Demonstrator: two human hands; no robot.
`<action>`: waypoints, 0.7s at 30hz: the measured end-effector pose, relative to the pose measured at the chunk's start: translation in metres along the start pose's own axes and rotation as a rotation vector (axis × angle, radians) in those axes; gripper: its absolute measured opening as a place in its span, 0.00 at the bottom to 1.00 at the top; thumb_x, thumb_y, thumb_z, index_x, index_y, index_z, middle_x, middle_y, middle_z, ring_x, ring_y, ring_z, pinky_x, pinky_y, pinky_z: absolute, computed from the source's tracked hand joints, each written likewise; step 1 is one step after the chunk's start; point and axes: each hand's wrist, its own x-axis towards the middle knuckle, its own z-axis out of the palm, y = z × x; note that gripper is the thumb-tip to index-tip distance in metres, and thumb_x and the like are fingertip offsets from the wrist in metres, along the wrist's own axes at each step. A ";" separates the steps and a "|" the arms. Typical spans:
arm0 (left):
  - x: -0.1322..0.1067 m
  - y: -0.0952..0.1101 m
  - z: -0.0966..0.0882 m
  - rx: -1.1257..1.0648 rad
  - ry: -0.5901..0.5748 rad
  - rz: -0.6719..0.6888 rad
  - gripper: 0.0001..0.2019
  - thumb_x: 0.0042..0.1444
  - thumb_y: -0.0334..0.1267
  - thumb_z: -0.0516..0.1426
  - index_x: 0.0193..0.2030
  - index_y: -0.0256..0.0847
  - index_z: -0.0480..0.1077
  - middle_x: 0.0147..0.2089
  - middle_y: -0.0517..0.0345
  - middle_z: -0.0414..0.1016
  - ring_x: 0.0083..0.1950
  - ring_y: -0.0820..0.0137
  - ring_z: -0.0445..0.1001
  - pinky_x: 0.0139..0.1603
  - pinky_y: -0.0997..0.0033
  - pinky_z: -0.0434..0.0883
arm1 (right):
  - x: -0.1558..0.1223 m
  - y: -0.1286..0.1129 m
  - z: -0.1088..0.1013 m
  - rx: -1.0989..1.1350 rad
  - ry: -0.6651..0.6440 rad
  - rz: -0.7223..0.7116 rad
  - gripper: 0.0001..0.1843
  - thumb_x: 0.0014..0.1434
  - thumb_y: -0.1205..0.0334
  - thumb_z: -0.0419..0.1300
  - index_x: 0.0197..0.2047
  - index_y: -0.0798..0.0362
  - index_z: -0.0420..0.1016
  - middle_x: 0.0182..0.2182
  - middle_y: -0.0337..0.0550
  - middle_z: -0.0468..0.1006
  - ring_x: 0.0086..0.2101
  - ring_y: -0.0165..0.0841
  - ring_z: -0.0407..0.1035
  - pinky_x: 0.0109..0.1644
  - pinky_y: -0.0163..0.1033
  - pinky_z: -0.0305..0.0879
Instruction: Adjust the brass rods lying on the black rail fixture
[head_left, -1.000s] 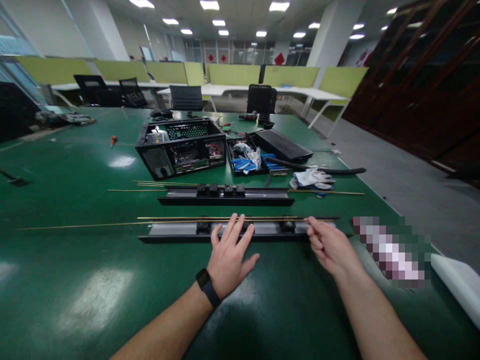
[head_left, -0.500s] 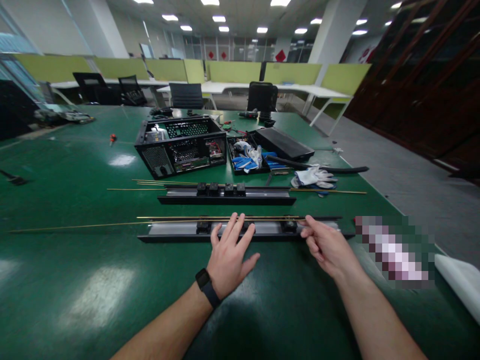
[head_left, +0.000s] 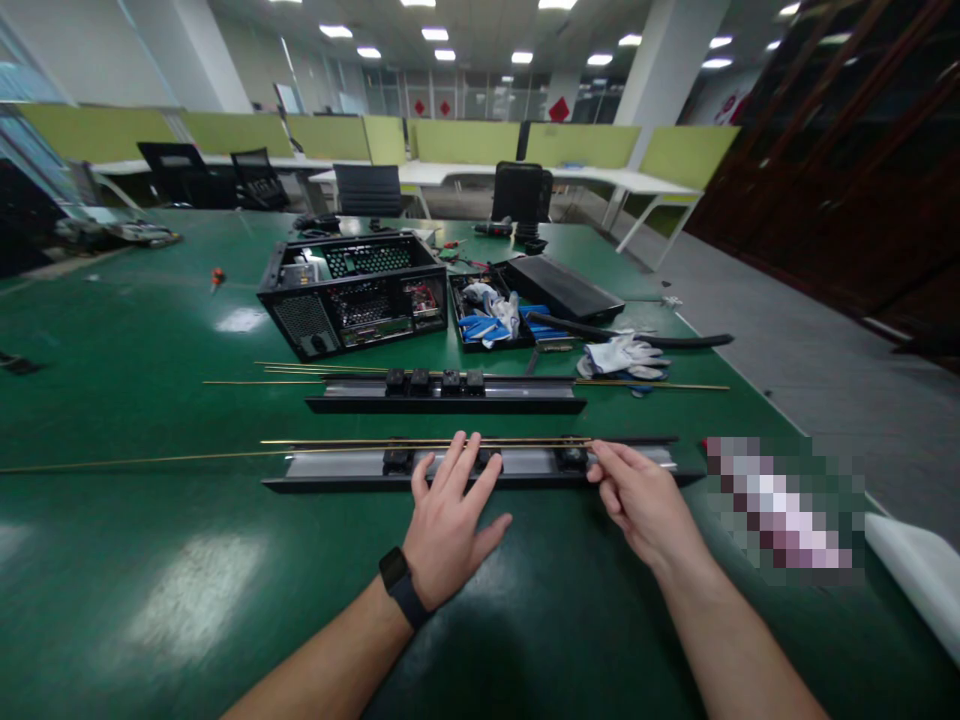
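Observation:
A long black rail (head_left: 330,484) with a pale inner channel lies across the table in front of me, with a few small black blocks (head_left: 397,458) in it. My left hand (head_left: 448,530) rests over the rail's middle, fingers spread, fingertips on the thin brass rods along its far edge. At the right, my right hand (head_left: 645,495) pinches the end of a thin brass rod (head_left: 142,460), just beside the rightmost block (head_left: 573,457). That rod runs left, well past the rail's end. A second brass rod (head_left: 322,442) lies close alongside it.
Behind is a similar rail (head_left: 525,405) with several blocks and loose rods. Beyond stand an open black computer case (head_left: 352,310), a tray of gloves (head_left: 491,315) and a flat black panel (head_left: 566,287). White gloves (head_left: 622,355) and a blurred-out item (head_left: 784,510) lie at the right.
My right hand has slid a little left along the rail, and the pinched rod's far end has moved left, to the picture's edge. My left hand stays in place. The view has shifted slightly.

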 end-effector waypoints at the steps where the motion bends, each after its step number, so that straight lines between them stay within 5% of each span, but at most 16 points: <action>1: 0.000 0.000 0.000 0.000 0.003 0.000 0.29 0.64 0.43 0.60 0.70 0.44 0.63 0.76 0.40 0.55 0.77 0.49 0.53 0.70 0.39 0.51 | 0.000 0.000 0.000 -0.010 0.009 -0.006 0.26 0.46 0.43 0.75 0.38 0.56 0.79 0.25 0.39 0.76 0.12 0.20 0.54 0.10 0.26 0.41; 7: 0.002 0.000 0.001 0.002 -0.004 -0.005 0.28 0.65 0.44 0.59 0.70 0.44 0.63 0.75 0.39 0.57 0.77 0.50 0.53 0.71 0.39 0.50 | -0.002 -0.007 0.002 -0.098 0.073 -0.018 0.25 0.46 0.42 0.74 0.34 0.56 0.79 0.23 0.41 0.75 0.12 0.21 0.55 0.11 0.27 0.40; 13: 0.005 -0.002 0.003 0.000 -0.003 -0.016 0.28 0.63 0.43 0.61 0.69 0.45 0.65 0.74 0.40 0.58 0.76 0.50 0.55 0.71 0.39 0.51 | -0.003 -0.007 0.004 -0.107 0.057 0.032 0.24 0.53 0.40 0.69 0.28 0.54 0.74 0.10 0.32 0.59 0.10 0.22 0.48 0.12 0.27 0.39; 17: 0.006 -0.004 0.004 -0.001 0.000 -0.020 0.27 0.63 0.43 0.61 0.68 0.45 0.65 0.75 0.41 0.58 0.76 0.50 0.55 0.72 0.40 0.50 | 0.001 -0.003 0.002 -0.041 0.086 0.008 0.24 0.49 0.42 0.73 0.35 0.55 0.78 0.21 0.38 0.73 0.12 0.21 0.54 0.11 0.26 0.40; 21: 0.005 -0.004 0.003 0.005 -0.007 -0.018 0.26 0.64 0.44 0.60 0.68 0.45 0.66 0.75 0.42 0.58 0.76 0.50 0.55 0.72 0.40 0.50 | 0.002 -0.001 0.003 -0.019 0.085 -0.007 0.25 0.47 0.43 0.75 0.37 0.56 0.80 0.26 0.39 0.75 0.13 0.19 0.56 0.11 0.26 0.42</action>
